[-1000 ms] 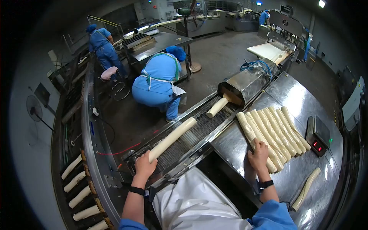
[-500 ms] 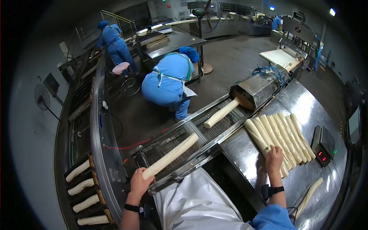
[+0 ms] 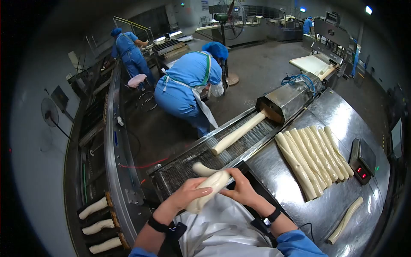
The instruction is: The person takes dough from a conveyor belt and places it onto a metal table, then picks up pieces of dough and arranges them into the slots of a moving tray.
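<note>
Over the near end of the mesh conveyor, my left hand is wrapped round a thick, bent dough roll. My right hand holds the same roll's right side, near its upper end, with the thumb below. One part of the roll curls up behind the fingers. Farther up the belt, another long dough roll comes out of the metal housing. To the right, several dough rolls lie side by side on the steel table.
A scale with red digits stands right of the row, and a thin dough strip lies below. Trays with dough pieces are at the lower left. A co-worker bends beyond the conveyor; another person stands behind.
My right hand has left the row and joined my left hand on the dough roll, now lifted and bent. The roll on the belt has come farther out. The bending co-worker has risen somewhat.
</note>
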Demonstrator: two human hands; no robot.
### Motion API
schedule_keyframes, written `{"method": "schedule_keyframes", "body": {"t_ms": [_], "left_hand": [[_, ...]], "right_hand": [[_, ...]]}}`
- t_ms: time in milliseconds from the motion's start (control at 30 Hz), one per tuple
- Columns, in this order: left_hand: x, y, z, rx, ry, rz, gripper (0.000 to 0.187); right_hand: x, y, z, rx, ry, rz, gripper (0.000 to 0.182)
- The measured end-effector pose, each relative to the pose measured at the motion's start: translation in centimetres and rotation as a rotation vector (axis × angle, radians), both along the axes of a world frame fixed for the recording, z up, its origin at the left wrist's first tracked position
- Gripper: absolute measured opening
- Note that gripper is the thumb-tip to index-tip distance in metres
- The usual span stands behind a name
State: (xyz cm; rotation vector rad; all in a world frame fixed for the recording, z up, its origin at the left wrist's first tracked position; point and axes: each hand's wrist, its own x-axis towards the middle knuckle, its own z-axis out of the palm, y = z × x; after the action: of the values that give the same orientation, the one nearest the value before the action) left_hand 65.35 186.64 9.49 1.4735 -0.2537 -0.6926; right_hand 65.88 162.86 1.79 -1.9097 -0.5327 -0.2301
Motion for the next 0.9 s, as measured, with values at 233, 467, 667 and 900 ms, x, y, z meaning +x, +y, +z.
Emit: {"method": "schedule_keyframes", "body": {"t_ms": [233, 467, 667, 900], "left_hand": [[4.5, -5.2, 0.7, -0.491, 0.083, 0.029, 0.072], [8.7, 0.4, -7.6, 0.134, -0.249, 0.431, 0.058], [10.3, 2.6, -11.5, 0.812, -0.559, 0.366, 0.06], [9.3, -0.4, -13.3, 0.953, -0.702, 0.32, 0.053]], "right_hand": [[1.2, -7.8, 3.1, 0.19, 0.459, -0.32, 0.038], [-6.6, -21.5, -2.8, -0.838, 0.137, -0.871, 0.076], [-12.5, -23.2, -4.1, -0.911, 0.253, -0.888, 0.099], [-8.6, -21.8, -3.5, -0.897, 0.356, -0.934, 0.095]]}}
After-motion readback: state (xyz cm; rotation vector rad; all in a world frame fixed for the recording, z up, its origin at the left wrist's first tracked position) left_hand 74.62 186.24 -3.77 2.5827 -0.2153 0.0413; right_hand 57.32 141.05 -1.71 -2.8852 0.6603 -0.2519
